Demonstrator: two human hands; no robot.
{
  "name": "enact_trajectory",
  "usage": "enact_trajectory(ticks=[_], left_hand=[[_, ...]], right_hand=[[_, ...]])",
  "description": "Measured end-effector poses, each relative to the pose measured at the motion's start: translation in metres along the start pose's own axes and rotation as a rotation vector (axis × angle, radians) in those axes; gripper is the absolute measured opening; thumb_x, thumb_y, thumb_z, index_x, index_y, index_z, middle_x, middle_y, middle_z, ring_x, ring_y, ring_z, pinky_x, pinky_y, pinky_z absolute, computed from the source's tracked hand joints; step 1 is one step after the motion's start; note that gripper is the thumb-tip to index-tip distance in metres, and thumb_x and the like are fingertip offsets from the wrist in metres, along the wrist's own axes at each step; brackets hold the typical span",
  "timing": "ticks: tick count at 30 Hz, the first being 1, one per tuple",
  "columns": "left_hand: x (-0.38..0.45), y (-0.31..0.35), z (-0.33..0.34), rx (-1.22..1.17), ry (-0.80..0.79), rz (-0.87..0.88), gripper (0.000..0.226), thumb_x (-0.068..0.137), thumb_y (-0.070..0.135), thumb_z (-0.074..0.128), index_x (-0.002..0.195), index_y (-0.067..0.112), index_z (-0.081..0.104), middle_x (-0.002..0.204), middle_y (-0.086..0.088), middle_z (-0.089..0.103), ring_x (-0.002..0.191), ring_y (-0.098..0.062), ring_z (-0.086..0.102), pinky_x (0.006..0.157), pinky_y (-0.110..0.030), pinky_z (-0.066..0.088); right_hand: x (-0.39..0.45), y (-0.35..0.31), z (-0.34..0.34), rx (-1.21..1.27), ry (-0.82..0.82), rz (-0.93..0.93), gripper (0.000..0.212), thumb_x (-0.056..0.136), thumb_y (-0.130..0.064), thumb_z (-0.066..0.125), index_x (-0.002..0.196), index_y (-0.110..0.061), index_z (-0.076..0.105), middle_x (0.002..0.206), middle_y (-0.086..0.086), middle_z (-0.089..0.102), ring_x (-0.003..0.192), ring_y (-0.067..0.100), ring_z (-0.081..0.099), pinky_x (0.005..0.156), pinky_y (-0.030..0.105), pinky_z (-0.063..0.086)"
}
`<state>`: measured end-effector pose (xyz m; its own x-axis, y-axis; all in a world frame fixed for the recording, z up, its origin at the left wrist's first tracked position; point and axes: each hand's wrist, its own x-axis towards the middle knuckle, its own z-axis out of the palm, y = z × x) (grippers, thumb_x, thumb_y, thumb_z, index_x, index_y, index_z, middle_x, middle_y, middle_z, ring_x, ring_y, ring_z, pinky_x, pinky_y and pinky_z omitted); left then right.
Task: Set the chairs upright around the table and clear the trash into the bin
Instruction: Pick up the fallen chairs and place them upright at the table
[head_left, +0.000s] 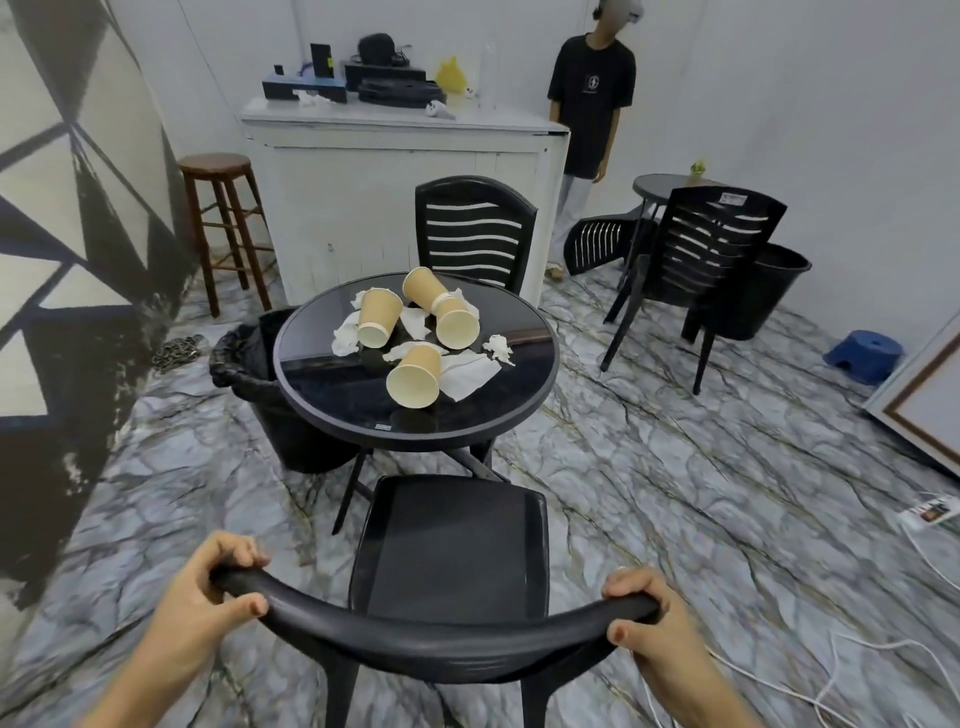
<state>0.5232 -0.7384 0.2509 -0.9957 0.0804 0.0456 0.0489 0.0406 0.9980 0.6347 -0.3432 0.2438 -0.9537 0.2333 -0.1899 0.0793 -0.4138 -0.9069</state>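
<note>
A black plastic chair (449, 551) stands upright in front of me, its seat facing the round black table (332, 410). My left hand (208, 592) and my right hand (647, 618) grip the two ends of its curved backrest. On the table lie several tipped paper cups (414, 375) and crumpled white napkins (470, 373). A second black chair (474, 231) stands upright at the table's far side. A black bin with a liner (249, 374) stands on the floor at the table's left.
A white counter (400, 171) and a wooden stool (221, 218) stand behind. At the right are another small table (657, 187), an upright chair (706, 260), a tipped chair (597, 244), a second bin (769, 296) and a blue step stool (862, 356). A person (589, 114) stands by the counter. White cables (883, 654) trail at the lower right.
</note>
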Motion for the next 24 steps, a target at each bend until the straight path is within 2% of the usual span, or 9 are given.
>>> enact_trajectory(ticks=[2, 5, 7, 10, 14, 18, 24], left_hand=[[-0.004, -0.003, 0.002, 0.007, 0.017, 0.006, 0.068, 0.021, 0.065, 0.084, 0.068, 0.023, 0.058, 0.087, -0.006, 0.055, 0.088, -0.015, 0.059, 0.067, -0.016, 0.049], [-0.009, -0.007, 0.006, -0.002, 0.049, 0.017, 0.068, 0.025, 0.068, 0.082, 0.071, 0.023, 0.06, 0.083, 0.003, 0.059, 0.084, -0.003, 0.06, 0.072, -0.011, 0.047], [-0.011, -0.007, 0.008, 0.016, 0.06, 0.021, 0.072, 0.027, 0.071, 0.08, 0.073, 0.019, 0.061, 0.088, -0.006, 0.056, 0.083, -0.001, 0.059, 0.072, -0.01, 0.045], [-0.015, -0.007, 0.01, 0.042, 0.065, 0.013, 0.077, 0.027, 0.073, 0.079, 0.076, 0.016, 0.061, 0.091, -0.01, 0.055, 0.084, -0.004, 0.058, 0.069, -0.009, 0.044], [-0.019, -0.008, 0.014, 0.042, 0.11, 0.007, 0.09, 0.022, 0.074, 0.079, 0.08, 0.008, 0.056, 0.092, -0.007, 0.054, 0.09, -0.02, 0.053, 0.067, -0.008, 0.045], [-0.028, -0.009, 0.016, -0.008, 0.123, -0.008, 0.077, 0.019, 0.072, 0.08, 0.074, 0.02, 0.062, 0.091, -0.005, 0.054, 0.09, -0.019, 0.054, 0.068, -0.007, 0.046], [-0.032, -0.009, 0.015, 0.013, 0.145, -0.03, 0.091, 0.02, 0.072, 0.08, 0.082, 0.011, 0.055, 0.094, -0.002, 0.055, 0.088, -0.006, 0.058, 0.071, -0.007, 0.045]], right_hand=[[0.002, -0.002, 0.0, 0.004, -0.006, 0.002, 0.06, 0.007, -0.025, 0.095, 0.057, -0.01, 0.064, 0.065, 0.002, 0.061, 0.054, 0.013, 0.055, 0.045, 0.018, 0.041], [0.004, -0.003, -0.001, 0.007, -0.025, 0.028, 0.06, 0.006, -0.024, 0.095, 0.055, -0.01, 0.064, 0.064, 0.003, 0.06, 0.051, 0.014, 0.054, 0.044, 0.019, 0.041], [0.004, -0.004, -0.003, -0.004, -0.031, 0.046, 0.06, 0.006, -0.023, 0.095, 0.056, -0.01, 0.064, 0.064, 0.003, 0.06, 0.051, 0.014, 0.054, 0.044, 0.019, 0.041], [0.005, -0.007, -0.006, -0.022, -0.041, 0.066, 0.059, 0.008, -0.022, 0.095, 0.056, -0.01, 0.063, 0.066, 0.004, 0.059, 0.052, 0.016, 0.054, 0.044, 0.019, 0.041], [0.006, -0.01, -0.006, -0.048, -0.066, 0.065, 0.057, 0.011, -0.023, 0.096, 0.057, -0.01, 0.063, 0.066, 0.005, 0.057, 0.054, 0.016, 0.053, 0.045, 0.02, 0.04], [0.011, -0.014, -0.007, -0.06, -0.083, 0.067, 0.057, 0.011, -0.024, 0.096, 0.057, -0.01, 0.063, 0.069, 0.006, 0.056, 0.054, 0.015, 0.053, 0.045, 0.022, 0.041], [0.016, -0.017, -0.007, -0.056, -0.105, 0.079, 0.059, 0.009, -0.023, 0.095, 0.056, -0.009, 0.063, 0.07, 0.007, 0.056, 0.053, 0.016, 0.054, 0.044, 0.02, 0.042]])
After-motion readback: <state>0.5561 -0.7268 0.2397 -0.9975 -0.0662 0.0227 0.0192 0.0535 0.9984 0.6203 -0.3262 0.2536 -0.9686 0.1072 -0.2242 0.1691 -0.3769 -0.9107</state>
